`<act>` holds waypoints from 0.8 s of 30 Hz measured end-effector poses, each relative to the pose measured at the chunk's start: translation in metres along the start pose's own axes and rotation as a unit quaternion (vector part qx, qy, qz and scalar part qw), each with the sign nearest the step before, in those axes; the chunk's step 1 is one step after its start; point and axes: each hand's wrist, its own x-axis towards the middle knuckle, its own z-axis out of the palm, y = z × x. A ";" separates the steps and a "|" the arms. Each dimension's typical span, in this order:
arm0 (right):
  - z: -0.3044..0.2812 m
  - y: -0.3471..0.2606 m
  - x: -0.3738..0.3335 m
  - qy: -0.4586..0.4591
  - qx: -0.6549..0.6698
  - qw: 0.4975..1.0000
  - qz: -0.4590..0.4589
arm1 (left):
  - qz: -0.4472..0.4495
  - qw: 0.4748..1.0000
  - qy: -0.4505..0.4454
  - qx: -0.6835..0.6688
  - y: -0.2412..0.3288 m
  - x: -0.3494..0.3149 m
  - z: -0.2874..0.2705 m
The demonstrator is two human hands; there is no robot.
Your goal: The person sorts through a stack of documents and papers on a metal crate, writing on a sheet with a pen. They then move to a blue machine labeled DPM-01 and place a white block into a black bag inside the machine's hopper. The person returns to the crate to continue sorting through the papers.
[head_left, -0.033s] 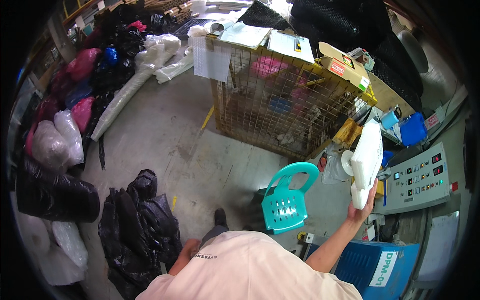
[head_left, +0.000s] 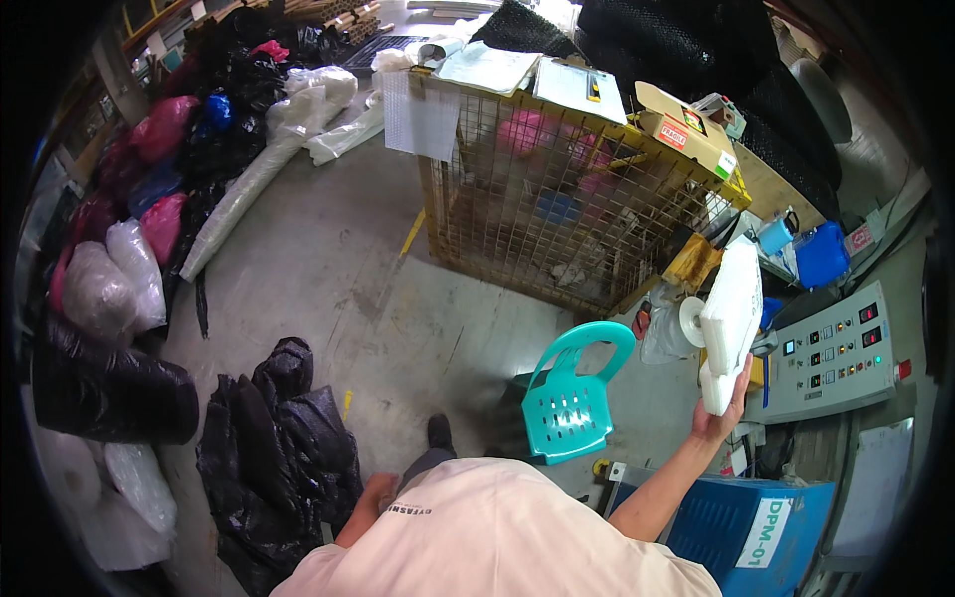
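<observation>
My right hand (head_left: 726,416) reaches out to the right and grips the lower end of a long, thick white slab (head_left: 732,313). The slab stands up from my fingers, with a separate-looking shorter piece at its lower edge; I cannot make out whether it is foam or stacked plastic. Behind it, a small white spool (head_left: 690,320) shows beside the slab. My left hand (head_left: 376,492) hangs low beside my leg, close to a crumpled black plastic bag (head_left: 274,448); its fingers are mostly hidden.
A teal plastic chair (head_left: 569,413) stands ahead of me. Beyond it is a yellow wire cage (head_left: 537,209) with papers and an open cardboard box (head_left: 686,129) on top. A control panel (head_left: 831,353) and blue machine (head_left: 746,527) are at right. Wrapped rolls (head_left: 254,179) and bags lie at left.
</observation>
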 end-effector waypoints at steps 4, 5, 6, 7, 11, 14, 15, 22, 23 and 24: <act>0.011 0.013 -0.003 0.001 0.000 1.000 -0.001 | -0.154 0.851 -0.022 -0.502 -0.043 0.028 -0.033; 0.016 0.017 -0.003 -0.002 0.000 1.000 -0.001 | -0.184 0.774 -0.040 -0.605 -0.047 0.036 -0.040; 0.020 0.022 -0.004 -0.001 -0.002 1.000 0.001 | -0.181 0.764 -0.040 -0.618 -0.050 0.042 -0.046; 0.025 0.026 -0.005 -0.001 -0.002 1.000 0.004 | -0.178 0.753 -0.039 -0.632 -0.055 0.048 -0.054; 0.049 0.040 -0.006 -0.006 -0.019 1.000 0.006 | -0.230 0.818 0.082 -0.521 -0.024 0.053 -0.081; 0.059 0.046 -0.003 -0.010 -0.022 1.000 0.009 | -0.253 0.794 0.142 -0.535 0.005 0.039 -0.096; 0.062 0.049 -0.002 -0.015 -0.021 1.000 0.014 | -0.258 0.788 0.131 -0.543 -0.001 0.037 -0.093; 0.077 0.071 0.013 -0.056 -0.028 0.998 0.028 | -0.283 0.759 0.118 -0.574 -0.016 -0.005 -0.037; 0.078 0.073 0.017 -0.060 -0.036 0.997 0.028 | -0.280 0.758 0.125 -0.576 -0.017 -0.012 -0.025; 0.078 0.075 0.020 -0.074 -0.008 0.996 0.043 | -0.256 0.786 0.110 -0.552 -0.024 -0.016 -0.018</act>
